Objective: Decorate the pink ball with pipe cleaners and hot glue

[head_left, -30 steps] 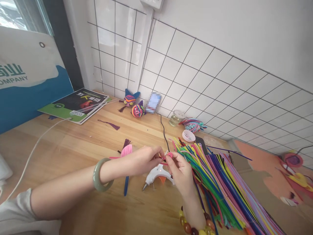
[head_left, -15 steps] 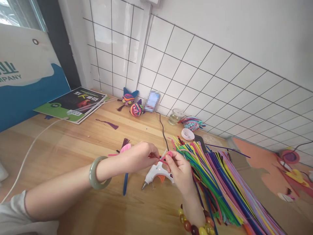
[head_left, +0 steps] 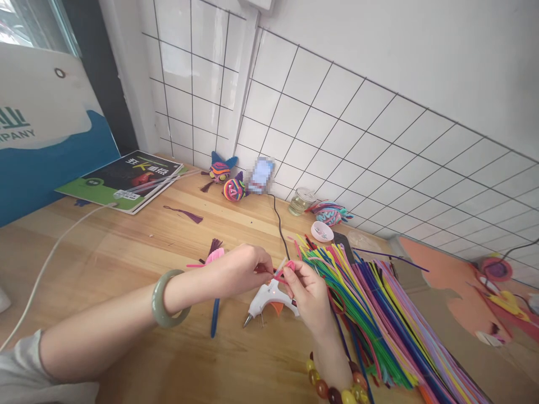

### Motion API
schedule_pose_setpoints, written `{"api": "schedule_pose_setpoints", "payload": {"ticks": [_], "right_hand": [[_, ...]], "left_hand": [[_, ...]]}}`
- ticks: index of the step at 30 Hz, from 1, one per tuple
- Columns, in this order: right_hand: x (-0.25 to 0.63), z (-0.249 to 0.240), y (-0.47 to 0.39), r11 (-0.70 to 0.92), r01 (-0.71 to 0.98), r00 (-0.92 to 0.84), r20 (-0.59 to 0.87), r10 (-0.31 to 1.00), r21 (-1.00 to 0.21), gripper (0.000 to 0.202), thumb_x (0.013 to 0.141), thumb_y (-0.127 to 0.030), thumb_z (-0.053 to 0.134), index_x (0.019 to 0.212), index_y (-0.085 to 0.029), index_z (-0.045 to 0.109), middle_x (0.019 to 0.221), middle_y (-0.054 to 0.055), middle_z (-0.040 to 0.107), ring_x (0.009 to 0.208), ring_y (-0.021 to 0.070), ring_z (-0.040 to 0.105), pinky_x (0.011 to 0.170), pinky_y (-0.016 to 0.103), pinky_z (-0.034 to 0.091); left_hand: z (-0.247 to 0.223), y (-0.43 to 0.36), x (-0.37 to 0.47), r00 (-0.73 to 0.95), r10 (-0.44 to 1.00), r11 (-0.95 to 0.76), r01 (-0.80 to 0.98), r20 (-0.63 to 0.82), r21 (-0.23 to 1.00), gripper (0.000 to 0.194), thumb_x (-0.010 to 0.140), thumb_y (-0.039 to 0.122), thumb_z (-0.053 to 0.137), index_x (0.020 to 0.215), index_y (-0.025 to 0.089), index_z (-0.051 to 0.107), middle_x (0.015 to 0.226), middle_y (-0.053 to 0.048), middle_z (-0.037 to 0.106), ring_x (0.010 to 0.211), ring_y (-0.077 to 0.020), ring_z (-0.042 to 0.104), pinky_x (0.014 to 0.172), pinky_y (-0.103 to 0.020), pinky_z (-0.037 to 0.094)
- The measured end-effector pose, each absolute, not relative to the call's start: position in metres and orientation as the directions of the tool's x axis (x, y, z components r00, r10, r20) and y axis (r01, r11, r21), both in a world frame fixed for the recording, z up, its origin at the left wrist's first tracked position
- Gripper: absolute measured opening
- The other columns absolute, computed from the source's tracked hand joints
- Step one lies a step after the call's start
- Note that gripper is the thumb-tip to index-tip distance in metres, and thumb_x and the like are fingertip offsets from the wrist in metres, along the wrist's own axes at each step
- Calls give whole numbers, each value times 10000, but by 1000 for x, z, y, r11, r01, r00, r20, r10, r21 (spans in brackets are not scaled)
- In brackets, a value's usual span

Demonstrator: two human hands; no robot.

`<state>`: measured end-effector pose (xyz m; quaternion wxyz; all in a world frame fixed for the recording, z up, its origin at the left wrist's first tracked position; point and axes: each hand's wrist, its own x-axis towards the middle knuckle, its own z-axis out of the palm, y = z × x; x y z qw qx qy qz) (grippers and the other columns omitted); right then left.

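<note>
A bent pink pipe cleaner (head_left: 279, 274) runs between my two hands above the table. The fingertips of my left hand (head_left: 252, 268) pinch its left part. My right hand (head_left: 306, 286) grips the looped end between thumb and fingers. Just below lies a white hot glue gun (head_left: 269, 296), its metal tip pointing to the lower left. Partly hidden behind my left forearm are a pink fuzzy piece (head_left: 216, 255), a dark tassel (head_left: 215, 245) and a blue strip (head_left: 215, 318).
A large bundle of coloured pipe cleaners (head_left: 370, 303) lies right. Along the wall are a phone (head_left: 261, 175), a glass jar (head_left: 300, 202), a small pink bowl (head_left: 322, 232) and colourful yarn-like ornaments (head_left: 234, 189). A book (head_left: 138, 177) and a loose tassel (head_left: 185, 214) lie left.
My hands stay close together with the pink pipe cleaner between them. Its loop has shifted slightly at my right fingertips, and the whole view has moved a little.
</note>
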<state>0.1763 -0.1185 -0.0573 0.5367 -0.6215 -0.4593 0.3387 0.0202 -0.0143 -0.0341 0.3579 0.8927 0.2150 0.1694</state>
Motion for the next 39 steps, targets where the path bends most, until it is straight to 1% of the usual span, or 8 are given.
{"api": "schedule_pose_setpoints", "payload": {"ticks": [5, 13, 18, 23, 29, 33, 39], "right_hand": [[176, -58, -118, -14, 194, 339, 54, 939, -981, 269, 821, -438, 610, 778, -174, 582, 546, -68, 418, 468, 67, 331, 438, 206, 266], [176, -57, -117, -33, 146, 323, 16, 946, -989, 287, 808, -453, 626, 772, -173, 577, 581, -59, 445, 478, 65, 342, 448, 203, 278], [177, -59, -116, -51, 96, 308, -19, 951, -994, 303, 797, -466, 638, 777, -170, 572, 540, -74, 412, 451, 61, 321, 433, 201, 255], [178, -62, -114, -53, 33, 286, -42, 957, -998, 308, 795, -472, 639, 766, -173, 567, 572, -63, 448, 445, 57, 311, 448, 215, 269], [179, -66, -113, -57, -25, 266, -61, 962, -998, 291, 807, -446, 636, 750, -174, 550, 550, -76, 418, 442, 51, 285, 447, 212, 224], [179, -67, -113, -58, -45, 260, -68, 963, -997, 293, 804, -447, 639, 742, -177, 543, 539, -82, 401, 443, 54, 275, 450, 215, 215], [179, -67, -113, -59, -51, 263, -70, 962, -997, 308, 795, -465, 644, 744, -178, 545, 558, -74, 417, 445, 57, 269, 456, 221, 216]], "left_hand": [[-33, -15, 20, 847, 509, -654, 267, 151, 708, 157, 786, 227, 561, 822, 184, 707, 737, -5, 668, 641, -106, 552, 584, -205, 366], [-32, -15, 21, 852, 493, -671, 243, 176, 700, 184, 790, 196, 543, 820, 185, 724, 744, -13, 667, 643, -102, 550, 572, -198, 355], [-30, -15, 20, 866, 468, -686, 231, 175, 690, 212, 810, 214, 532, 842, 185, 740, 713, -21, 643, 628, -104, 528, 570, -202, 349], [-29, -15, 21, 863, 478, -677, 242, 164, 695, 206, 810, 230, 541, 827, 183, 741, 712, -22, 639, 621, -104, 521, 553, -202, 337], [-30, -15, 21, 873, 457, -689, 226, 171, 689, 230, 831, 237, 522, 834, 185, 746, 687, -17, 618, 597, -97, 497, 536, -203, 320], [-31, -15, 20, 864, 479, -663, 241, 153, 709, 219, 820, 227, 533, 857, 192, 747, 708, -18, 638, 604, -99, 505, 522, -197, 314], [-32, -15, 21, 865, 478, -635, 221, 152, 741, 224, 795, 184, 535, 879, 187, 742, 750, -22, 678, 633, -103, 536, 554, -187, 351]]}}
